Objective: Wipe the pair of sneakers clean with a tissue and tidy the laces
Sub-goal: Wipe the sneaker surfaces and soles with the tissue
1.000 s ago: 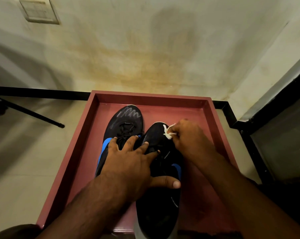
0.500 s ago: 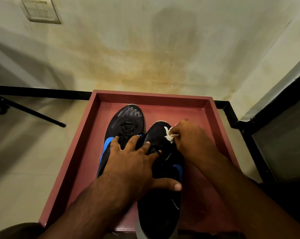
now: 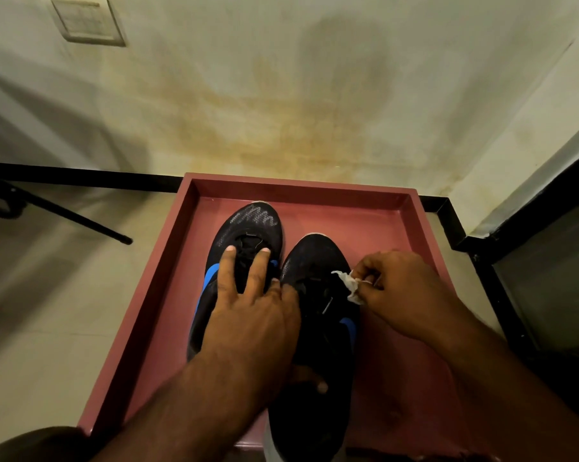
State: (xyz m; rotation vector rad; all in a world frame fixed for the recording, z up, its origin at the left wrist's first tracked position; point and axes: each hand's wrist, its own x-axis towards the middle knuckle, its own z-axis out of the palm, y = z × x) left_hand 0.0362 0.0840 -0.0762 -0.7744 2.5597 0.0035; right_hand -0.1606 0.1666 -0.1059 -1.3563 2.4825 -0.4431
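Two black sneakers with blue side marks stand side by side, toes away from me, in a reddish-brown tray [image 3: 168, 271]. My left hand [image 3: 251, 315] lies flat across both, its fingers spread over the laces of the left sneaker [image 3: 251, 225] and its thumb down on the right sneaker [image 3: 314, 258]. My right hand [image 3: 404, 291] pinches a small crumpled white tissue [image 3: 349, 283] against the right sneaker's outer side, near its laces. The heel of the right sneaker sticks out over the tray's near edge.
The tray sits on a pale tiled floor against a stained wall [image 3: 281, 95]. A black tripod leg [image 3: 81, 221] lies on the floor at the left. A dark framed panel [image 3: 548, 268] stands at the right. A wall switch plate [image 3: 88, 21] is at top left.
My right hand has slid the tissue from the right sneaker's toe back toward its laces and outer side. My left hand's fingers have reached further forward over the left sneaker.
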